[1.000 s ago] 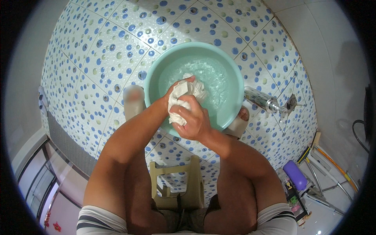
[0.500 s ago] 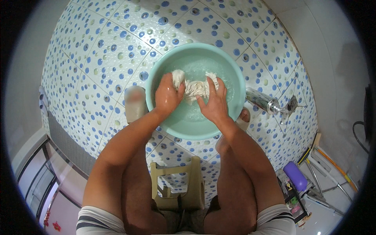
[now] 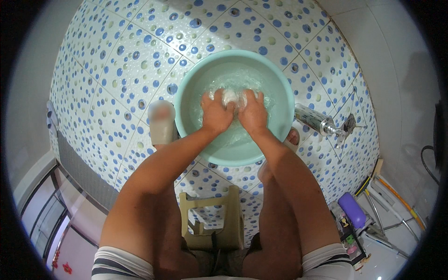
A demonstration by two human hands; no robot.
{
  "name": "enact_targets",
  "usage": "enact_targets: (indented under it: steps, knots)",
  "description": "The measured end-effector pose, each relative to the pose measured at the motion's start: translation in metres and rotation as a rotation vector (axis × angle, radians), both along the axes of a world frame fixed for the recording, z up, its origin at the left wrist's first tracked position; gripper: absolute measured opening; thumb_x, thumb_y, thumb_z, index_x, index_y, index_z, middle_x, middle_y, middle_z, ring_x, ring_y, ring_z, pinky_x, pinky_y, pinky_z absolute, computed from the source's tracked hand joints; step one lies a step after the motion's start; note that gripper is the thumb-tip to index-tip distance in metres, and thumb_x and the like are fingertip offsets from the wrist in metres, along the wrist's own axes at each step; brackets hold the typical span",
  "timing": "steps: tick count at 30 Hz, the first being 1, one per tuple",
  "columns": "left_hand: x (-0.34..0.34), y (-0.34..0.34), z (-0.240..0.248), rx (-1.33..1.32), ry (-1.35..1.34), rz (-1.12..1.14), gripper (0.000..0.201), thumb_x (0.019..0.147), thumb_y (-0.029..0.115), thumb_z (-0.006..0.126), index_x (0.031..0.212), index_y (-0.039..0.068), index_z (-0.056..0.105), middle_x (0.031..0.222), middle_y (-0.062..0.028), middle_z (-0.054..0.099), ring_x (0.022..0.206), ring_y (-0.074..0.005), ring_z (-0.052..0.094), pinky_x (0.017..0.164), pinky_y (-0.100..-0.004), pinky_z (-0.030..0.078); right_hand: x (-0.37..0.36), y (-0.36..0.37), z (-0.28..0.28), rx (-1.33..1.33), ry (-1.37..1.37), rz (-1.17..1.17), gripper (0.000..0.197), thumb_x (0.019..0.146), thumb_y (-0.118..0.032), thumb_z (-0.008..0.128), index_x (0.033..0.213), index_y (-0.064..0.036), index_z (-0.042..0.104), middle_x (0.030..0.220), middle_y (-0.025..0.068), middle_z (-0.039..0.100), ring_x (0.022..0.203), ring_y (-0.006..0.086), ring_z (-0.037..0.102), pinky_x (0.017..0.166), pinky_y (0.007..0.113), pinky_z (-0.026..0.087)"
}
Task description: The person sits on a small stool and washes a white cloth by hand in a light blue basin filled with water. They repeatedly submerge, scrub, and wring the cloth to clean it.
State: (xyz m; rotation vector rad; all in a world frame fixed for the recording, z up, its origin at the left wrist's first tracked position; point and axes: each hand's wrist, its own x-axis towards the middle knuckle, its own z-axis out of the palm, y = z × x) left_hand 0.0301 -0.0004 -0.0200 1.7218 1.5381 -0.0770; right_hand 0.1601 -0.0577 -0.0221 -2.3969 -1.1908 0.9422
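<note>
Floor: pale, glossy tiles [image 3: 154,28] patterned with blue and greenish round dots, bending toward the dark rim of the view.
Basin: round, smooth, pale green tub [image 3: 233,157] with a rolled lip, standing on the tiles between the feet.
Water: clear and rippled [image 3: 238,77], broken into bright glints around the fingers.
Stool: beige, with squared bars [image 3: 232,212]; its rear part is hidden under the person.
Metal tube: shiny, silvery cylinder [image 3: 311,117], just right of the basin.
Slippers: beige; the left one [image 3: 162,133] shows beside the basin with its toe end blurred, the right one [image 3: 291,145] partly covered by the rim.
Left hand [image 3: 217,115]: bent into the water against the cloth, fingertips under the surface — cannot tell whether it grips.
Right hand [image 3: 252,114]: close beside the left, fingertips likewise submerged — grip unclear.
Cloth: white, soft lump [image 3: 229,97] in the basin, between the hands, mostly hidden.
</note>
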Motion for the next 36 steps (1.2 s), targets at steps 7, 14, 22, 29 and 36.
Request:
enact_targets:
  steps: [7, 14, 22, 29, 36]
  knots:
    - [-0.005, 0.034, 0.011, -1.351, -0.917, 0.827, 0.059, 0.105, 0.060, 0.047, 0.122, 0.007, 0.066, 0.113, -0.0148, 0.071, 0.100, -0.0314, 0.069, 0.095, -0.0445, 0.055, -0.041, -0.012, 0.082, 0.571, 0.261, 0.019, 0.026, 0.089, -0.011, 0.072, 0.114, -0.0097, 0.070, 0.121, 0.0180, 0.058, 0.101, 0.0445, 0.065, 0.084, 0.052, 0.055]
    - [-0.003, 0.024, 0.014, -1.000, -1.108, 0.606, 0.036, 0.102, 0.043, 0.063, 0.104, 0.007, 0.071, 0.093, -0.0107, 0.073, 0.082, -0.0292, 0.070, 0.078, -0.0435, 0.060, -0.042, -0.010, 0.071, 0.719, 0.085, 0.284, 0.029, 0.081, -0.022, 0.082, 0.106, -0.0138, 0.071, 0.111, 0.0123, 0.059, 0.091, 0.0351, 0.070, 0.067, 0.046, 0.059]
    - [-0.016, 0.038, 0.034, -0.348, -0.573, 0.574, 0.032, 0.096, 0.029, 0.067, 0.094, -0.002, 0.073, 0.086, -0.0184, 0.074, 0.078, -0.0358, 0.072, 0.068, -0.0428, 0.054, 0.012, -0.012, 0.021, 0.373, -0.090, 0.083, 0.033, 0.088, -0.031, 0.078, 0.113, -0.0123, 0.068, 0.120, 0.0185, 0.056, 0.108, 0.0396, 0.065, 0.079, 0.050, 0.058]
    - [-0.034, 0.021, 0.032, 0.331, -0.300, -0.159, 0.075, 0.094, 0.013, 0.065, 0.160, 0.005, 0.030, 0.139, -0.0314, 0.058, 0.130, -0.0479, 0.055, 0.109, -0.0541, 0.042, 0.011, -0.016, 0.022, 0.313, -0.359, 0.251, 0.061, 0.095, -0.039, 0.070, 0.146, -0.0105, 0.056, 0.160, 0.0207, 0.034, 0.148, 0.0446, 0.030, 0.117, 0.065, 0.026]
    - [-0.021, 0.008, 0.002, 0.316, 0.168, -0.588, 0.077, 0.095, 0.019, 0.064, 0.163, 0.012, 0.030, 0.168, -0.0293, 0.015, 0.157, -0.0483, 0.015, 0.123, -0.0656, 0.019, 0.003, -0.004, -0.003, -0.131, -0.465, 0.517, 0.073, 0.094, -0.044, 0.066, 0.158, -0.0158, 0.044, 0.167, 0.0181, 0.029, 0.152, 0.0411, 0.025, 0.120, 0.067, 0.021]
